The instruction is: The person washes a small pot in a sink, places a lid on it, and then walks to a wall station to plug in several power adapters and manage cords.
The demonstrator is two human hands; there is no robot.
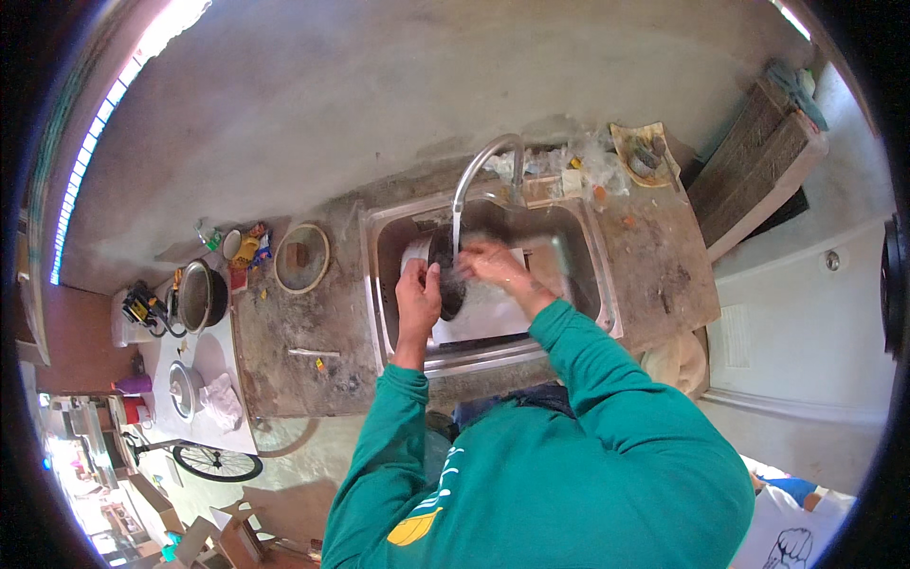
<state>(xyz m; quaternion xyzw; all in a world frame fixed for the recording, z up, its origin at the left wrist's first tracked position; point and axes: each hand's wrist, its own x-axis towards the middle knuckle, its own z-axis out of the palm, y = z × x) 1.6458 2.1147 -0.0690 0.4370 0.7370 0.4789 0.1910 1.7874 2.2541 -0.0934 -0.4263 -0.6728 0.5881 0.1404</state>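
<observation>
My left hand (419, 294) grips a dark, round pan or dish (446, 302), tilted up on its side in the steel sink (589, 256). Water runs from the curved faucet (479, 155) onto it. My right hand (485, 261) is at the stream, in front of the dark inner face; it is smeared by motion, so its grip is unclear. A pale flat sheet or tray (483, 322) lies in the sink beneath the hands.
A stained worktop (654, 275) surrounds the sink, with a round lid (301, 283), cups and packets at left and a tray of scrubbers (643, 152) at back right. Pots stand on a white table (213, 351); a bicycle wheel (218, 462) is below; a white appliance (796, 332) stands right.
</observation>
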